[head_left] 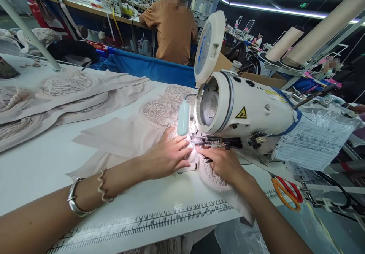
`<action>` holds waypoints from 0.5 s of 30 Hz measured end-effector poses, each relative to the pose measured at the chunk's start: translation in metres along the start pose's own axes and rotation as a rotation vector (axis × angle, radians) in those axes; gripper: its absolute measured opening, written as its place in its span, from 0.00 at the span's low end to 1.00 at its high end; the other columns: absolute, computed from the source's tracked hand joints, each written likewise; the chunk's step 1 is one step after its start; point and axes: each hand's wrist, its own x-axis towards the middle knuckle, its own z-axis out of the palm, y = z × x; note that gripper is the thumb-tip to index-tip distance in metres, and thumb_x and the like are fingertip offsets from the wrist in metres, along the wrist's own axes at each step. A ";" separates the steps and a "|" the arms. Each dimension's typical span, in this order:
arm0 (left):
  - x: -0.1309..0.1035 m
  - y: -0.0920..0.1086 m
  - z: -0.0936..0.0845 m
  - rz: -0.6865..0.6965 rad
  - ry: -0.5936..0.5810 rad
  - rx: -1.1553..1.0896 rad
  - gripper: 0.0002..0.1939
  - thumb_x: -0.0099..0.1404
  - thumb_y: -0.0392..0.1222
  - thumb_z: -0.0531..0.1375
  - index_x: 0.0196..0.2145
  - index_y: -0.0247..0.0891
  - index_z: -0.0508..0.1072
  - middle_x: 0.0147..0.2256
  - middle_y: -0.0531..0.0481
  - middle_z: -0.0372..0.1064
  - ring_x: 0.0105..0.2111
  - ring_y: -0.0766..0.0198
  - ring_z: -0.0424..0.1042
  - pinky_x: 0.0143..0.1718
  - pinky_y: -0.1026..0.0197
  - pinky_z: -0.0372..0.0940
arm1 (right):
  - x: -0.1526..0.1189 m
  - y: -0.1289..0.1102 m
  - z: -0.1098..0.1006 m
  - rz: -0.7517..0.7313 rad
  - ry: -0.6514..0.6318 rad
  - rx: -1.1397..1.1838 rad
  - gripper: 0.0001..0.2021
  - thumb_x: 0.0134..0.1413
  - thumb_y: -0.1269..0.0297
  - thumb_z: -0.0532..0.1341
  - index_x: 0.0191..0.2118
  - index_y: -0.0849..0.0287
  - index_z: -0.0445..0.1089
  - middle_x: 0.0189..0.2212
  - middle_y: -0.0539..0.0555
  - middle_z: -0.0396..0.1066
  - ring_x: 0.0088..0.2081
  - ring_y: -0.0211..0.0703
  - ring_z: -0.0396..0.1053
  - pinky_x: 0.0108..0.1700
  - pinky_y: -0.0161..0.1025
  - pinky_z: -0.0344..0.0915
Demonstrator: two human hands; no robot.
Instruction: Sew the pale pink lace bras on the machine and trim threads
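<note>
A white sewing machine reaches in from the right, its round end cover swung up. Pale pink lace fabric lies under its lit needle area and drapes over the table's front edge. My left hand rests palm down on this fabric, left of the needle, with its fingers spread. On the other side, my right hand touches the fabric with its index finger stretched toward the needle; its other fingers are partly hidden. A small pale green lamp hangs just above my left fingers.
More lace pieces lie at the table's left. A ruler strip runs along the front edge. Orange and red scissors and a written sheet are at the right. A person in a brown shirt sits beyond the blue cloth.
</note>
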 end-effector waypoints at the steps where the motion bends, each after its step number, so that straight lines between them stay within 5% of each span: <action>1: 0.001 -0.001 0.000 -0.010 -0.002 0.000 0.22 0.78 0.51 0.46 0.51 0.35 0.72 0.49 0.38 0.74 0.52 0.46 0.69 0.60 0.33 0.45 | 0.002 0.000 -0.001 0.013 -0.017 0.003 0.33 0.52 0.81 0.53 0.60 0.47 0.71 0.42 0.50 0.81 0.41 0.44 0.76 0.39 0.37 0.64; 6: 0.002 -0.005 0.005 -0.054 -0.009 0.000 0.21 0.77 0.51 0.47 0.49 0.35 0.72 0.50 0.40 0.74 0.50 0.46 0.70 0.62 0.31 0.42 | 0.010 -0.001 -0.003 0.057 -0.045 0.024 0.32 0.52 0.80 0.54 0.60 0.46 0.72 0.49 0.50 0.79 0.49 0.47 0.74 0.48 0.40 0.66; 11: 0.000 0.000 0.014 -0.105 -0.005 -0.021 0.17 0.77 0.42 0.47 0.51 0.37 0.71 0.55 0.39 0.70 0.52 0.47 0.68 0.60 0.30 0.48 | 0.009 -0.002 -0.004 0.061 -0.029 -0.069 0.28 0.58 0.76 0.56 0.60 0.45 0.70 0.45 0.52 0.79 0.44 0.49 0.74 0.43 0.41 0.67; 13: 0.005 -0.005 0.012 -0.227 0.010 -0.093 0.15 0.74 0.41 0.49 0.49 0.39 0.73 0.54 0.40 0.70 0.51 0.47 0.67 0.57 0.34 0.55 | 0.004 0.002 -0.005 0.135 0.053 -0.150 0.20 0.62 0.66 0.59 0.58 0.49 0.72 0.43 0.56 0.78 0.40 0.52 0.74 0.38 0.41 0.67; 15: 0.014 -0.023 0.003 -0.501 0.139 -0.195 0.13 0.71 0.41 0.53 0.46 0.38 0.74 0.51 0.38 0.68 0.51 0.45 0.66 0.55 0.38 0.58 | -0.004 0.008 -0.004 0.253 0.202 -0.218 0.17 0.64 0.56 0.59 0.54 0.54 0.75 0.43 0.61 0.76 0.39 0.54 0.73 0.33 0.41 0.65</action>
